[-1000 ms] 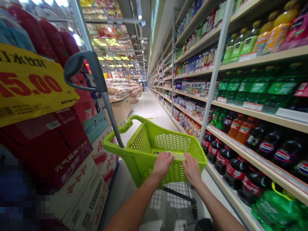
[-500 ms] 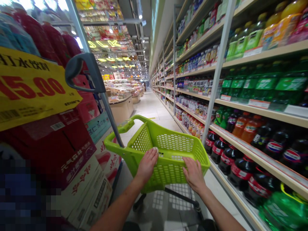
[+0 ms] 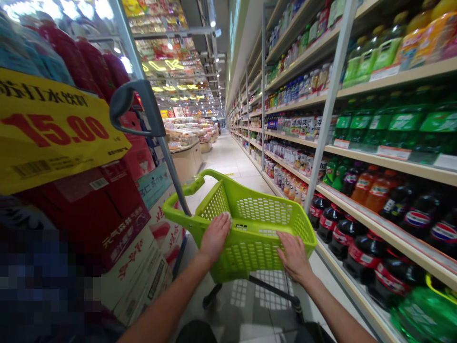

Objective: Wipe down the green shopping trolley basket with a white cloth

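Observation:
A lime-green plastic shopping cart [image 3: 200, 228] stands side-on before me, its basket holding nothing that I can see. My left hand [image 3: 215, 238] is on the near rim, towards the cart's handle end. Its fingers are closed on a small, crumpled white tissue [image 3: 227, 217], mostly hidden beneath them. Further right, my right hand [image 3: 293, 255] grips the same rim near the basket's end. Those fingers reach over the edge, while the thumb lies against the outer mesh.
Shelves of bottled drinks [image 3: 396, 116] line the right side. Stacked cartons [image 3: 117, 228], a yellow price sign [image 3: 60, 128] and a pole with a grey loop handle [image 3: 153, 109] crowd the left. A tiled aisle [image 3: 239, 162] runs ahead past display counters [image 3: 187, 157].
My left hand has slid a little leftwards along the rim with the tissue. The right hand keeps its place on the cart. The whole scene has shifted slightly right in view.

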`<state>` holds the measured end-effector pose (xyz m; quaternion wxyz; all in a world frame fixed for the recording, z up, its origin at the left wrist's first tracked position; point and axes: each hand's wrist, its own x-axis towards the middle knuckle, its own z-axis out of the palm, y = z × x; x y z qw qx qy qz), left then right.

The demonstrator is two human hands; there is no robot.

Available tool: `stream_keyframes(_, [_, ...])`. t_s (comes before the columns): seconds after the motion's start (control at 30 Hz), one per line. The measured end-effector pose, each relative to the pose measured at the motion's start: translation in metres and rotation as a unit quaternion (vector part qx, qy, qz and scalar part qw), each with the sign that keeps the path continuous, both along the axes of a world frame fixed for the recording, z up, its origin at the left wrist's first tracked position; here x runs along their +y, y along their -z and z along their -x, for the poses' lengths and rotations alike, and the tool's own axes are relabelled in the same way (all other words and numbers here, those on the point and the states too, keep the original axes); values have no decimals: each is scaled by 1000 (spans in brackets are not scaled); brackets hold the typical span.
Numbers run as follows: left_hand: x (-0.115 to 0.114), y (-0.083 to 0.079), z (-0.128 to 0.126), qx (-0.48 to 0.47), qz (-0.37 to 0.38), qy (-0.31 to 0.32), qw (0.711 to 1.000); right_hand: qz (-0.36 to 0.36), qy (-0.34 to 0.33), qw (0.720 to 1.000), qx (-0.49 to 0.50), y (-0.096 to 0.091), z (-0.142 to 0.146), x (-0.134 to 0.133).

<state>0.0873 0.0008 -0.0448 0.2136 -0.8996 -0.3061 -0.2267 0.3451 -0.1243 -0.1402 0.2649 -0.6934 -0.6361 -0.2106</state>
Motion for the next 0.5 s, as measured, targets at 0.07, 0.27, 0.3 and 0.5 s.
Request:
stream_keyframes(0.07, [8,-18,23,-20,-10,-48,999,-5,1,1000,1,1,-3,0])
stream_keyframes(0.27, [1,-5,24,-32,-15,-84,996,-14,5,1000,10,3,-1,1])
stream_keyframes(0.3, [-5,4,10,-32,-8,-71,997,-9,1,1000,10,3,-1,1])
stream_keyframes(0.5, [-10,11,-16,-26,13,1,1000,1,-13,1000,-6,4,-13,-7])
